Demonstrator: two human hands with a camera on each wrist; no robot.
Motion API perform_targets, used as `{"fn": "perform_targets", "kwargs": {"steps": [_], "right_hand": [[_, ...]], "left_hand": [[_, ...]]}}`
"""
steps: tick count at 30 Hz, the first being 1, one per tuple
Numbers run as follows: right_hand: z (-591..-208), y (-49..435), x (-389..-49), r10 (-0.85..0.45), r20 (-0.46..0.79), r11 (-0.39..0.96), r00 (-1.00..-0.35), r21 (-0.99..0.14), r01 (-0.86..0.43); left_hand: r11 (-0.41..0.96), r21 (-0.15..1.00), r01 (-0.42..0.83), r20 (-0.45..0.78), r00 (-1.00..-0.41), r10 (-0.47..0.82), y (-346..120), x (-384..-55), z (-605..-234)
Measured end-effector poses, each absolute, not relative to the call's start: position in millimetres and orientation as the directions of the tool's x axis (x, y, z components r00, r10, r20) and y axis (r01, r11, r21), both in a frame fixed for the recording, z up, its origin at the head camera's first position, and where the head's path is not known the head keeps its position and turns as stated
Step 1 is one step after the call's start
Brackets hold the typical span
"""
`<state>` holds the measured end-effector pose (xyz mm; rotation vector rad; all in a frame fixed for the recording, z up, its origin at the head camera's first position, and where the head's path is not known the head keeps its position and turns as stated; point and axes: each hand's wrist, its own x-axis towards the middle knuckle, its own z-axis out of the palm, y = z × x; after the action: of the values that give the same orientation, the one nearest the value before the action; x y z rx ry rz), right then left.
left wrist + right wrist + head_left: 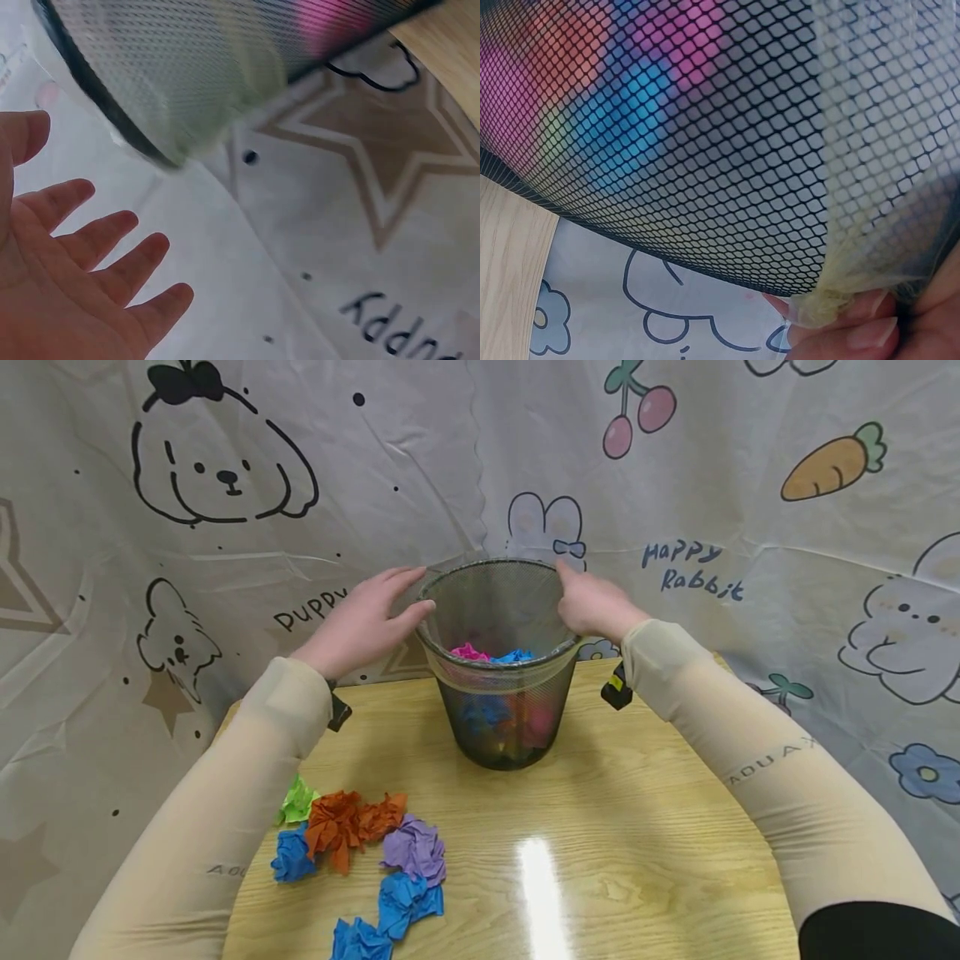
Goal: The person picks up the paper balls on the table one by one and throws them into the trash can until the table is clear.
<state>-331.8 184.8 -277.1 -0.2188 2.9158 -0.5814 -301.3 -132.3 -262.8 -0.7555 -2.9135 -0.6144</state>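
A dark mesh wastebasket (504,702) stands upright at the back of the table, with crumpled paper inside. A thin yellowish bag lines it, folded over the rim and gathered in a knot (821,306) on the right. My right hand (596,604) grips the rim beside that knot, its fingers (862,337) curled at the edge. On the other side my left hand (367,622) is held by the rim with fingers spread, holding nothing. In the left wrist view the fingertips (154,247) are apart from the mesh. Pink paper (470,652) and blue paper (517,656) show inside the basket.
On the table's left lie crumpled papers: green (297,800), orange (337,827), purple (416,850) and several blue (405,902). A printed cloth (420,452) hangs right behind the wooden table (622,843).
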Motion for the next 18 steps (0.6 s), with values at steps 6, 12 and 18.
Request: {"fn": "perform_targets", "kwargs": {"steps": [6,12,18], "right_hand": [[-277.5,184.5,-332.2,-0.167,-0.132,0.913,-0.977,-0.394,-0.103],[-276.7,185.3,-331.0,-0.175,-0.135,0.913,-0.975,-0.393,-0.109],[-277.6,184.9,-331.3,-0.175,-0.129,0.913,-0.976,-0.393,-0.111]], "left_hand": [[0.824,0.371,0.429,0.133,-0.902,0.410,-158.5,-305.7,-275.4],[0.855,0.354,0.380,0.093,-0.923,0.372,-182.6,-306.3,-291.7],[0.882,0.351,0.313,0.022,-0.945,0.326,-214.1,-305.7,-316.2]]}}
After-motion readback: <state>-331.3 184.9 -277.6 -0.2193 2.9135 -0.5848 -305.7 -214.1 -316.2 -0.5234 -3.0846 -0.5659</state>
